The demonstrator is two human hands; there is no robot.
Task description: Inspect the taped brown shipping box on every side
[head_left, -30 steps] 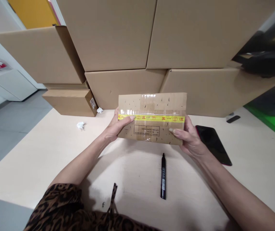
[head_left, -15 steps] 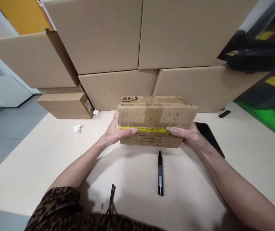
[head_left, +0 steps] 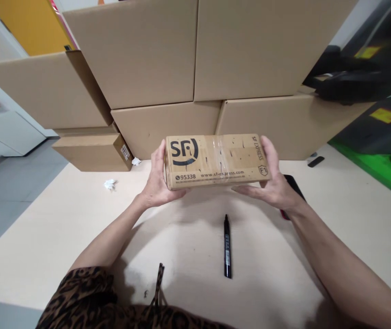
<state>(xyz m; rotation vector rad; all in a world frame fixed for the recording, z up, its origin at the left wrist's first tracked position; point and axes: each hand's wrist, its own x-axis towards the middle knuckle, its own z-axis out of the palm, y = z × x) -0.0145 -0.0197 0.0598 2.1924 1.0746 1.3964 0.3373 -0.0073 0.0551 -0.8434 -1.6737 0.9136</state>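
Note:
Both hands hold a small brown cardboard box (head_left: 216, 160) above the table, its face with black SF lettering and clear tape turned towards me. My left hand (head_left: 157, 180) grips the left end, thumb along the lower edge. At the right end, my right hand (head_left: 273, 180) has its fingers against the side and its thumb under the lower edge. Below the box a black marker (head_left: 228, 246) lies on the pale table (head_left: 188, 237), tip pointing away from me. Partly behind my right hand is a dark flat object (head_left: 293, 183).
Large cardboard boxes (head_left: 134, 59) are stacked along the back. A smaller box (head_left: 89, 151) sits at the back left, near white crumpled scraps (head_left: 110, 184). A small black object (head_left: 316, 161) lies at the back right, by a green surface (head_left: 370, 169).
The held box has tipped, so the SF face now shows and the side with the yellow strip is out of sight. Both thumbs have shifted to its lower edge.

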